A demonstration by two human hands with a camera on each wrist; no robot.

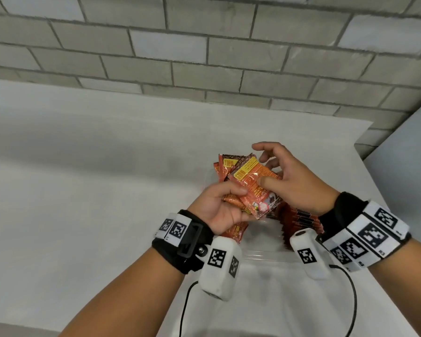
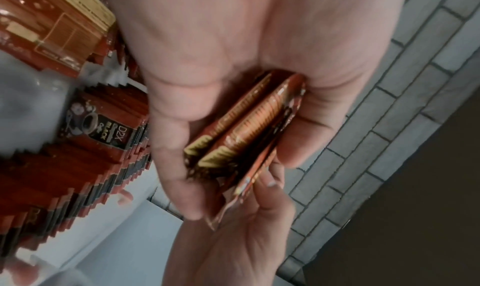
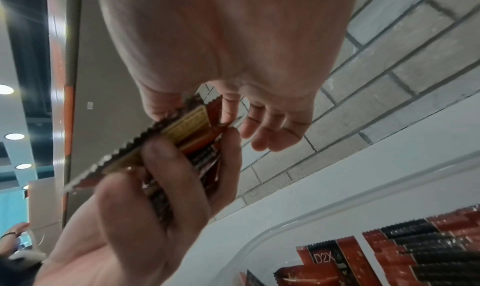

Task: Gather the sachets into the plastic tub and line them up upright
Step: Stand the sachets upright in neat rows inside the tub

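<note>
Both forearms, strapped with marker-covered wrist bands [image 1: 365,237], reach in over the clear plastic tub [image 1: 260,254] on the white table [image 1: 83,190]. Above it, the left hand [image 1: 219,205] grips a loose fan of orange-red coffee sachets [image 1: 231,171], thumb on top and fingers curled beneath. The right hand [image 1: 294,181] pinches the topmost sachet [image 1: 255,188] of that fan between thumb and fingers, with the index finger lifted clear. Down in the tub, a row of sachets [image 1: 301,220] already stands on edge, packed face to face; the right wrist view shows a few at the end of that row [image 3: 324,257] leaning or lying flat rather than upright.

The likeliest trouble is the fan itself: the foil looks slick and the packets sit skewed, so pulling the top one away could drag its neighbours out of the left hand's grip and drop them flat into the tub or onto the table. A packet pushed in carelessly could also tip the standing row, since nothing visible braces its open end
</note>
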